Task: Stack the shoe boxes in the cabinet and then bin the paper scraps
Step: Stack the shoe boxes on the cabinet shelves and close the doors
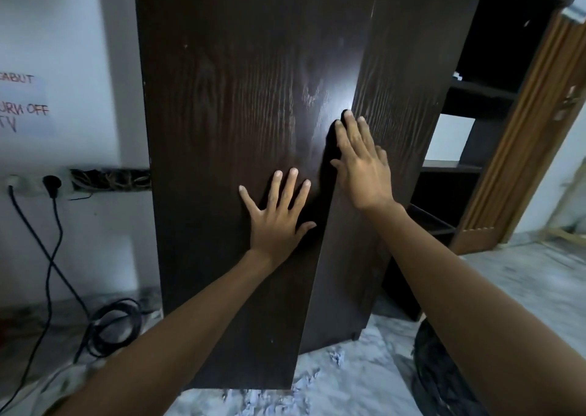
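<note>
Two dark cabinet doors stand before me, the left door nearly flush and the right door ajar, its free edge standing proud of the left one. My left hand lies flat on the left door, fingers spread, gripping nothing. My right hand lies open on the right door near its free edge, likewise holding nothing. Shoe boxes are not visible; I judge them behind the doors, though the open shelves to the right show only one pale shape I cannot identify. Paper scraps lie on the marble floor at the cabinet's foot, unbinned. Recommendation: steady the left door, press the right evenly along its edge, then collect scraps.
</note>
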